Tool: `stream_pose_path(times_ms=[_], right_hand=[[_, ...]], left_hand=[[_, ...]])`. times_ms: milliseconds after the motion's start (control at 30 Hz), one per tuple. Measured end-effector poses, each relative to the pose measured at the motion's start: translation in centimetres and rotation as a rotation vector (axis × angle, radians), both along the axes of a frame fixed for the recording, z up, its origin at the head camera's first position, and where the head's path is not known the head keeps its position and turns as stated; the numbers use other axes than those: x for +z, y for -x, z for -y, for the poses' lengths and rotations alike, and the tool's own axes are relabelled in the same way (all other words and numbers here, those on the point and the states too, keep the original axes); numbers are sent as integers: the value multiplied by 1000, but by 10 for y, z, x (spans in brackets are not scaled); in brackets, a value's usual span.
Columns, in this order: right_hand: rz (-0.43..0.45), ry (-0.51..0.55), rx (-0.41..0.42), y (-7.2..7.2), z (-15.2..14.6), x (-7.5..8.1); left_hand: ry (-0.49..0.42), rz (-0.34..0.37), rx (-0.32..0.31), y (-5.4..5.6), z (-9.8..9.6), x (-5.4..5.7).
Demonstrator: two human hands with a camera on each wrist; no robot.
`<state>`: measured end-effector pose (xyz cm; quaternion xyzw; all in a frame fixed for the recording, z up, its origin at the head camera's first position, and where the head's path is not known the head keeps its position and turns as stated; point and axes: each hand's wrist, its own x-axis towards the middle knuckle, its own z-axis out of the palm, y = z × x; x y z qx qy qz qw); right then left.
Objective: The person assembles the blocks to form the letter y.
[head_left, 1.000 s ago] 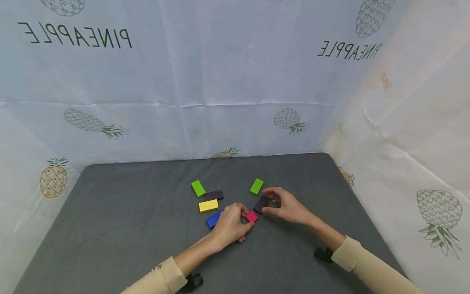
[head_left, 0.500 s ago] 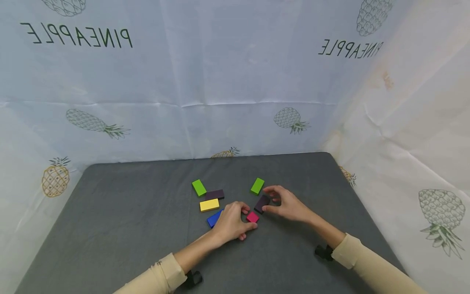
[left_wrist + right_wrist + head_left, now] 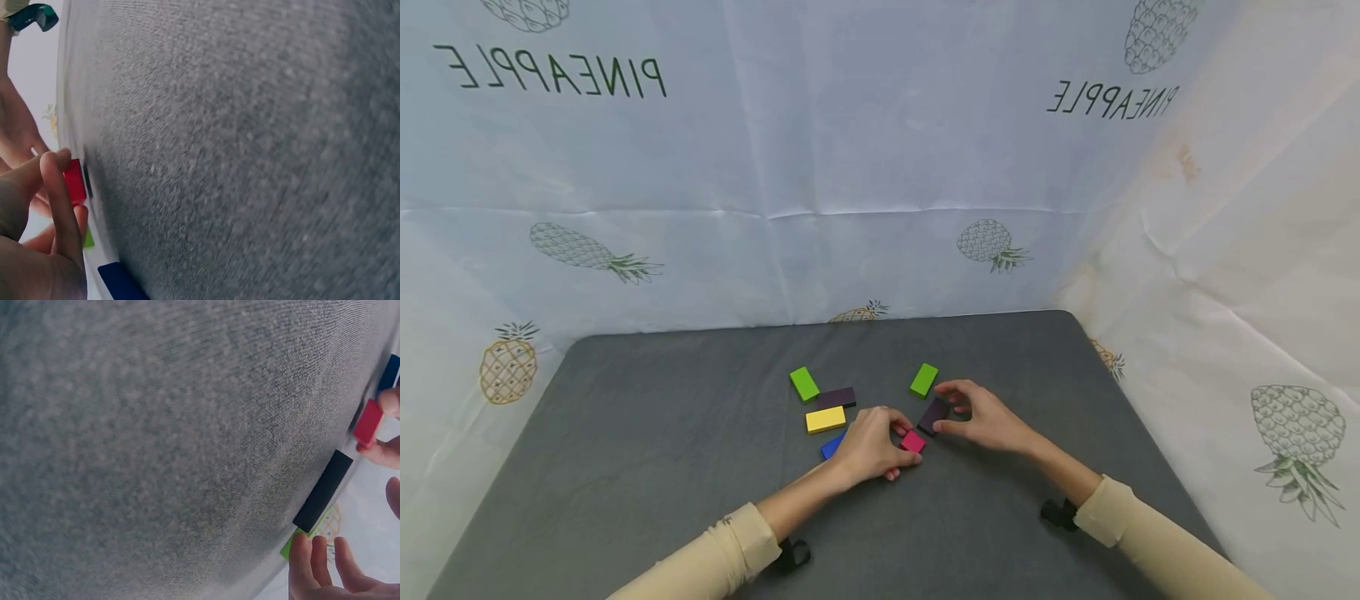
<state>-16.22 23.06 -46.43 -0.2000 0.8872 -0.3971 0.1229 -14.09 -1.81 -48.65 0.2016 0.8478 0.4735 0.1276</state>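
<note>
A small red block [image 3: 913, 442] stands on the grey table between the thumb and fingertips of my left hand [image 3: 868, 446], which pinches it at opposite sides. In the right wrist view the red block [image 3: 369, 423] shows held at both ends. My right hand [image 3: 988, 418] arches beside a dark purple block [image 3: 933, 415]. Its fingertips are right at the far end of this dark block [image 3: 323, 490], and the thumb stands off to the side in the right wrist view. A blue block [image 3: 831, 447] is partly hidden under my left hand.
Behind the right hand lies a green block [image 3: 924, 380]. Left of the hands are a yellow block [image 3: 825, 420], another dark purple block [image 3: 837, 397] and a second green block [image 3: 804, 383]. A pineapple-print curtain [image 3: 880, 167] hangs behind the table [image 3: 662, 467].
My left hand and forearm have shifted slightly forward, covering more of the blue block. The red block stays between its fingers. My right hand and the dark block have barely moved.
</note>
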Motion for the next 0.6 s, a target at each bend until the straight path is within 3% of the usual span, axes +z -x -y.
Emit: stream_pose_path(times_ms=[600], right_hand=[[8, -90, -7, 6, 7, -5]], left_hand=[[-1, 46, 23, 1, 1, -3]])
